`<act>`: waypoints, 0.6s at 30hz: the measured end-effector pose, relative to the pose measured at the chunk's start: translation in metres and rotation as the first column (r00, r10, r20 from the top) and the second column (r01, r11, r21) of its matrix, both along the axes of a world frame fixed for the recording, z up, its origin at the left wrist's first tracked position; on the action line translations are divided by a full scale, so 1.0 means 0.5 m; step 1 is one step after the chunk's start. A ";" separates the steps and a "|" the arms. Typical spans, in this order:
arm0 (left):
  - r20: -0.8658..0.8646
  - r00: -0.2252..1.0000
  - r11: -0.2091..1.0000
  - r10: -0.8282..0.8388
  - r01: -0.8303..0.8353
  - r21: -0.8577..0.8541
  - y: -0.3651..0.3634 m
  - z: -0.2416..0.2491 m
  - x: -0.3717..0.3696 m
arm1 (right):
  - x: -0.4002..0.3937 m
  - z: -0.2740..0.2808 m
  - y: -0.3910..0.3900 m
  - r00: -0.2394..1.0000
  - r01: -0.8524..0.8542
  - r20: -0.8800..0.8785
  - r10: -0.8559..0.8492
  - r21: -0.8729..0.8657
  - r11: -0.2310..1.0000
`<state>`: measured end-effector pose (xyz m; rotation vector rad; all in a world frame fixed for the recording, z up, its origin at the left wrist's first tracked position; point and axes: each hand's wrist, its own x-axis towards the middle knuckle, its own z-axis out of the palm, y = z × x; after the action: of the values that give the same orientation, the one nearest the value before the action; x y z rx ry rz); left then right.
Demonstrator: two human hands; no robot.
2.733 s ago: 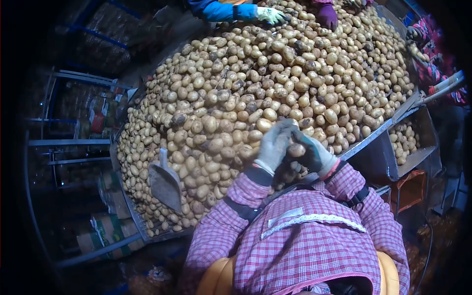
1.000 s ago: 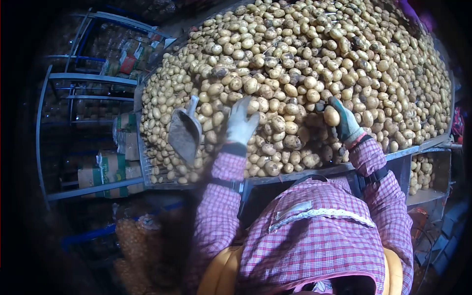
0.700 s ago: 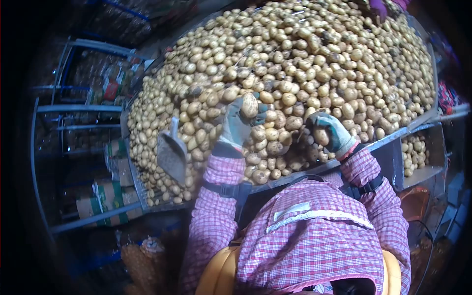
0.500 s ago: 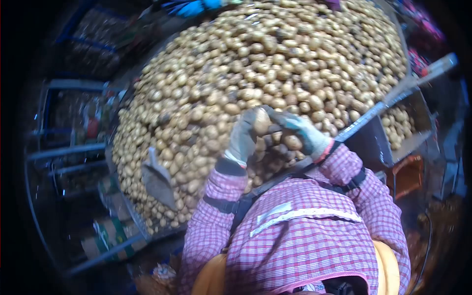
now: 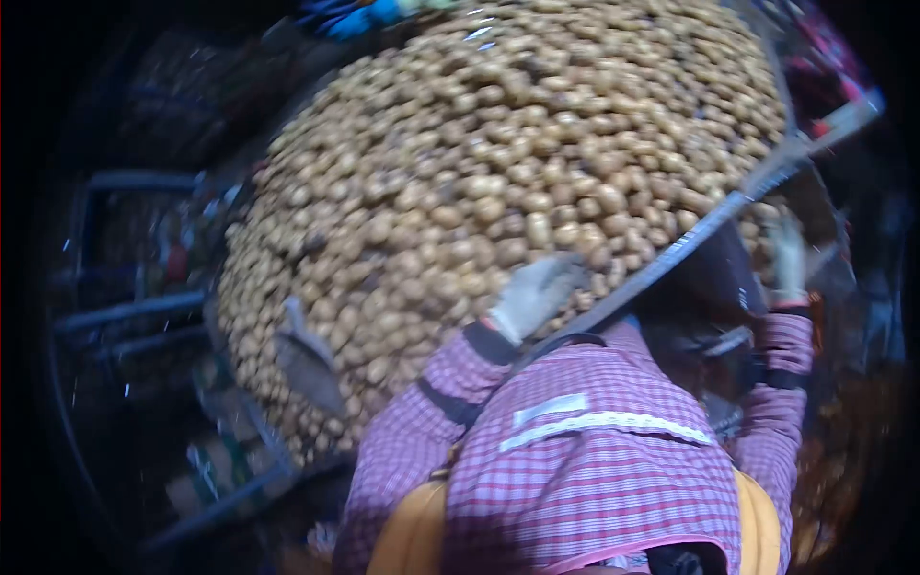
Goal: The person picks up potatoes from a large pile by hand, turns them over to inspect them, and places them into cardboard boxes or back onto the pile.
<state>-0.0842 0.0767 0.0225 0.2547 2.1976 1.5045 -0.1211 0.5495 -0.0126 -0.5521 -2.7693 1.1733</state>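
Observation:
A large heap of potatoes [image 5: 431, 220] fills a wide metal-edged table. My left hand [image 5: 539, 295], in a pale glove, lies over the potatoes near the front edge; its fingertips are blurred and what is under them is hidden. Out to the right, my right hand [image 5: 786, 251], also gloved, reaches into the side bin [image 5: 826, 216], over the potatoes there. Motion smears its fingers, so I cannot see whether it holds anything. A grey metal scoop [image 5: 309, 369] rests on the heap at the left.
The table's raised metal rim [image 5: 685, 247] runs diagonally between heap and bin. Another person's blue-gloved hand [image 5: 369, 17] is at the top edge. Blue metal frames [image 5: 134, 311] stand at the left. Pink patterned clothing shows at the upper right.
My right hand has moved from the heap out to the side bin. My left hand has shifted right and down, and the potato that was between my hands no longer shows.

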 end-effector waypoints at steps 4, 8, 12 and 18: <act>0.143 0.975 0.984 0.169 -0.174 0.025 -0.078 -0.001 0.053 | -0.089 -0.127 0.311 0.951 0.011 -0.308 -0.016 -0.018 1.000; -0.202 0.740 0.710 0.642 -0.673 -0.208 -0.257 0.029 0.068 | -0.122 0.014 -0.136 0.998 -0.058 -0.020 0.057 -0.601 0.797; -0.480 0.678 0.574 0.557 -0.732 -0.367 -0.418 -0.024 0.076 | -0.130 0.017 -0.445 0.899 -0.301 -0.010 0.437 -0.738 0.604; -0.628 0.751 0.319 0.204 -0.658 -0.682 -0.351 -0.068 0.024 | -0.096 0.009 -0.697 0.712 -0.417 -0.036 0.702 -0.825 0.381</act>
<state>-0.0720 -0.0987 -0.0117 -0.4906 3.2976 0.2008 -0.1689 0.2009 -0.0081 0.3329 -2.5629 2.7862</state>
